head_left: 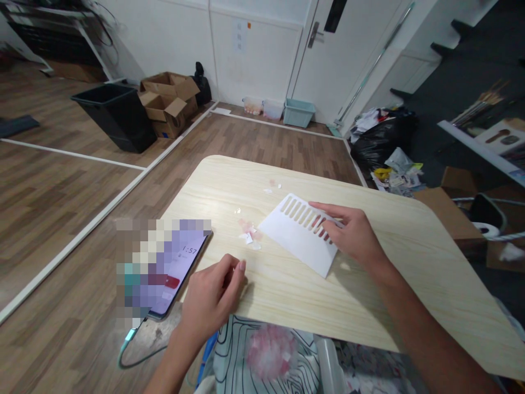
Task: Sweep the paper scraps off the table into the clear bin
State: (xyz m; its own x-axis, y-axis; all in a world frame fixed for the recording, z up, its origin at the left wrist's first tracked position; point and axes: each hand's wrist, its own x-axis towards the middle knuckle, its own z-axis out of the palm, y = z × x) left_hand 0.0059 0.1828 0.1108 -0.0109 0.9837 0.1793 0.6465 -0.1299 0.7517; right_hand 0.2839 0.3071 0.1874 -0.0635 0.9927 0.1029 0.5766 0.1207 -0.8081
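My right hand (353,235) grips the upper right edge of a white slotted card (297,238), thumb over its near face and fingers behind. A row of long rounded slots runs along the card's top, and fingers show through the right-hand ones. The card is tilted just above or against the table (394,273); I cannot tell if its lower edge touches. At the table's near left edge, my left hand (215,290) is curled closed, with nothing visible in it. Small clear and pinkish scraps (249,235) lie left of the card.
A phone (180,279) with a cable (123,350) sits left of the table, partly pixelated. Below the near edge are a pinkish translucent bundle (271,350) and patterned cloth (229,355). Beyond stand a black bin (118,117), cardboard boxes (168,104) and a pale blue tub (298,113).
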